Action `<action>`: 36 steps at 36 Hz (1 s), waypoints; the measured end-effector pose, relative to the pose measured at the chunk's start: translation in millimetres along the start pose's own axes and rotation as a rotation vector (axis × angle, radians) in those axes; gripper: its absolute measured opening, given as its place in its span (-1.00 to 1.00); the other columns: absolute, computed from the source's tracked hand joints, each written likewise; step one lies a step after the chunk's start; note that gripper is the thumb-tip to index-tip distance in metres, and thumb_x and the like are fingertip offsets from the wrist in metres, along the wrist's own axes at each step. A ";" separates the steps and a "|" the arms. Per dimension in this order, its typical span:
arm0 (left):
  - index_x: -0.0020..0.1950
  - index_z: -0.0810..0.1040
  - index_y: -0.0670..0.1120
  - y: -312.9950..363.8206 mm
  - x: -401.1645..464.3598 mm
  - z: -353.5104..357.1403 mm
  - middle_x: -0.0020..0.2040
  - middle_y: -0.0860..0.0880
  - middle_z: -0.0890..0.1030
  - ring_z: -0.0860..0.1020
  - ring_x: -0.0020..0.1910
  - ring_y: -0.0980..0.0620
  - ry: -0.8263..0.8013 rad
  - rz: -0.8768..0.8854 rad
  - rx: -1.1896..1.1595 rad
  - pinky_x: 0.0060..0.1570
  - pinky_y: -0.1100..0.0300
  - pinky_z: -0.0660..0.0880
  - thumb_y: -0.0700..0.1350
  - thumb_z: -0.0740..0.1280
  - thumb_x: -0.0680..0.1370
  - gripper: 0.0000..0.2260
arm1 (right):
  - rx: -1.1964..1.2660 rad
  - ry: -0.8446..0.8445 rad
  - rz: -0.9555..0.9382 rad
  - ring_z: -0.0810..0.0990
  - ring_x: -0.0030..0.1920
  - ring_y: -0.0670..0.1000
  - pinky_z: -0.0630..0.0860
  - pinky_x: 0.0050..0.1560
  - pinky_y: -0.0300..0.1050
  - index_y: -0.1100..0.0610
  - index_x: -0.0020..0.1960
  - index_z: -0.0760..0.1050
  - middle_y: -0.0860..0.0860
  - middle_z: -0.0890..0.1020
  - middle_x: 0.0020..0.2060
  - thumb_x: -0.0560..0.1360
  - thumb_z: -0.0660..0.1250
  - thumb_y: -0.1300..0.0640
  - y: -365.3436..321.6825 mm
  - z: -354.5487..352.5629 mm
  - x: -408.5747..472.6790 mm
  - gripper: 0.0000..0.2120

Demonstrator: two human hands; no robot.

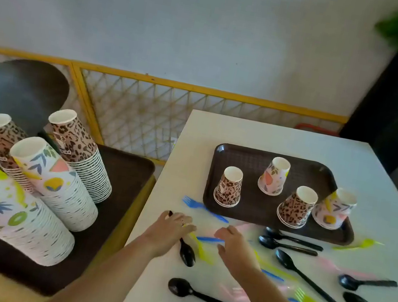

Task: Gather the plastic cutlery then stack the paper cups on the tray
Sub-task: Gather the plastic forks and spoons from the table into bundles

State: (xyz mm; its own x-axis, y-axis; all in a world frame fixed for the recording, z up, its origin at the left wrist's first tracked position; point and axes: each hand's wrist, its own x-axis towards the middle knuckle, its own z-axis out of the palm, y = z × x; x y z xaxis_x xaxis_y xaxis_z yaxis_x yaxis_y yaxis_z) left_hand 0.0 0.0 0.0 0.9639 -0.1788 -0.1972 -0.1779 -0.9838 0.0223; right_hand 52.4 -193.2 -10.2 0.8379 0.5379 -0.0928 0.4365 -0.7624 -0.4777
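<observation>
My left hand point(175, 222) lies over a black spoon point(186, 251) near the table's point(260, 137) left edge, fingers curled down on its handle, whose tip pokes out past my knuckles while the bowl shows just below my wrist. My right hand point(231, 240) hovers just beside it with fingers loosely bent; a blue fork handle point(207, 238) runs between the two hands, but I cannot tell whether the right fingers grip it or anything else. A yellow fork point(200, 248) lies under the gap between my hands, and another blue fork point(202, 208) sits just beyond my left hand, against the near edge of the brown tray point(248, 212). More black spoons are scattered on the table: one point(200, 294) under my right forearm, two side by side point(290, 241) just in front of the tray, and several further right, mixed with yellow, pink and blue forks. On the tray four paper cups stand upside down and apart from one another: a leopard-print cup point(229, 186) at the left, a fruit-print cup point(274, 175) behind the middle, a second leopard cup point(296, 205) and a second fruit cup point(334, 208) at the right, those last two almost touching. To my left, a second brown tray point(123, 172) on a yellow seat carries four tall leaning stacks of cups point(58, 196), two leopard and two fruit-print.
</observation>
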 end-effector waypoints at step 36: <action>0.15 0.33 -0.11 -126.8 -22.7 73.3 -0.35 0.10 0.34 0.33 -0.45 0.18 0.302 -0.042 -0.511 -0.42 0.33 0.36 -0.11 0.08 0.64 -0.87 | -0.243 0.136 0.310 0.34 0.35 0.07 0.22 0.32 -0.06 0.09 0.47 0.15 -0.01 0.34 0.40 0.60 0.07 0.09 -58.6 101.5 51.6 -0.56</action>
State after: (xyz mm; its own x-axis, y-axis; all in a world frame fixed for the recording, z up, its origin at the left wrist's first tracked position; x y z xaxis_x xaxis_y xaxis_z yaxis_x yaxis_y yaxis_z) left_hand -13.8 129.8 -70.1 0.9951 -0.0619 0.0775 -0.0927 -0.8584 0.5045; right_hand 36.9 -84.2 -75.7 0.9703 0.2298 -0.0754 0.2081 -0.9522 -0.2239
